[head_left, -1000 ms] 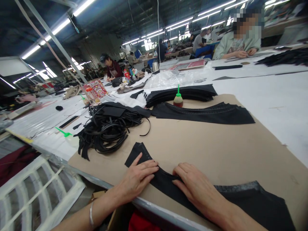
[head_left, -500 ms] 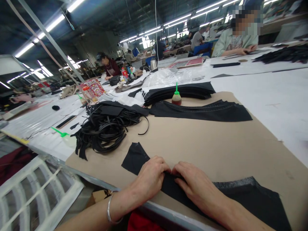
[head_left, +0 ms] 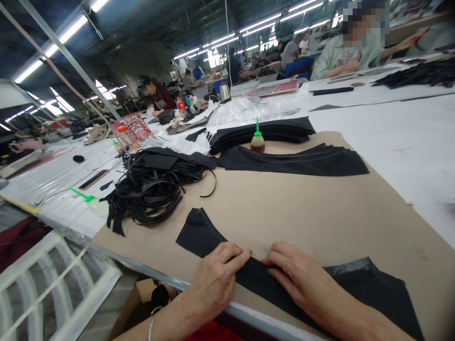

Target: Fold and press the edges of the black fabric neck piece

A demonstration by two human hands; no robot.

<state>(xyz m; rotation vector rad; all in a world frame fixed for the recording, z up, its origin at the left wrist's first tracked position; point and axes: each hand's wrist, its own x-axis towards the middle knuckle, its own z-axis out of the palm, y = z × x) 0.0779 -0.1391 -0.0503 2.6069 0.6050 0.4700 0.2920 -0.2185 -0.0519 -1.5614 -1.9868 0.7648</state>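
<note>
A curved black fabric piece point(head_left: 199, 232) lies along the near edge of a brown cardboard sheet point(head_left: 302, 208). My left hand point(head_left: 216, 279) presses on its upper edge, fingers bent and close together. My right hand point(head_left: 302, 279) rests beside it on the same edge, fingertips almost meeting the left ones. Both hands pinch or fold the fabric's rim. The right part of the piece point(head_left: 377, 289) runs under my right forearm.
A tangle of black strips point(head_left: 152, 189) sits left of the cardboard. Stacked black cut pieces point(head_left: 295, 161) and a green-capped glue bottle point(head_left: 257, 140) lie farther back. Other people work at distant tables. A white grid rack point(head_left: 53, 293) stands at lower left.
My left hand went from lying flat to curling its fingers on the fabric edge. Both hands drew together and slid slightly toward me.
</note>
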